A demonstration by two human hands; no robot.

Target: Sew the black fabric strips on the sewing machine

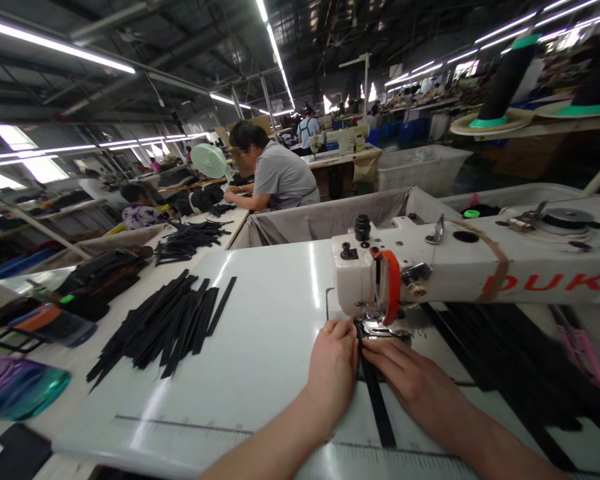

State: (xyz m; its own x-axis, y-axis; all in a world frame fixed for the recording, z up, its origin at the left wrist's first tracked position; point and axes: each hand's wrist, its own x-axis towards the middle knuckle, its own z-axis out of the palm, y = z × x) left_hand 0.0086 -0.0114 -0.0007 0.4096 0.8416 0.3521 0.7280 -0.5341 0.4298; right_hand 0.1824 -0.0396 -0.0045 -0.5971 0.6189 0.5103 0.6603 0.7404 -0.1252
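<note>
A white sewing machine (pixel 455 260) with an orange guard stands over the pale table. Below its needle area, a narrow black strip (pixel 377 407) runs toward the front edge. My left hand (pixel 334 360) is closed on the strip's far end, left of the presser foot. My right hand (pixel 405 373) lies against the strip from the right, its fingers together and pointing at the foot. The fingertips of both hands are close together, partly hiding the strip. Many cut black strips (pixel 165 327) lie in a loose pile on the left of the table.
More black strips (pixel 510 360) lie right of the machine, near pink-handled scissors (pixel 585 347). A dark phone-like object (pixel 15 453) and a purple-teal item (pixel 23 387) are at the left. Beyond a cloth-lined bin (pixel 300 220), a person (pixel 285 173) in grey leans over a table.
</note>
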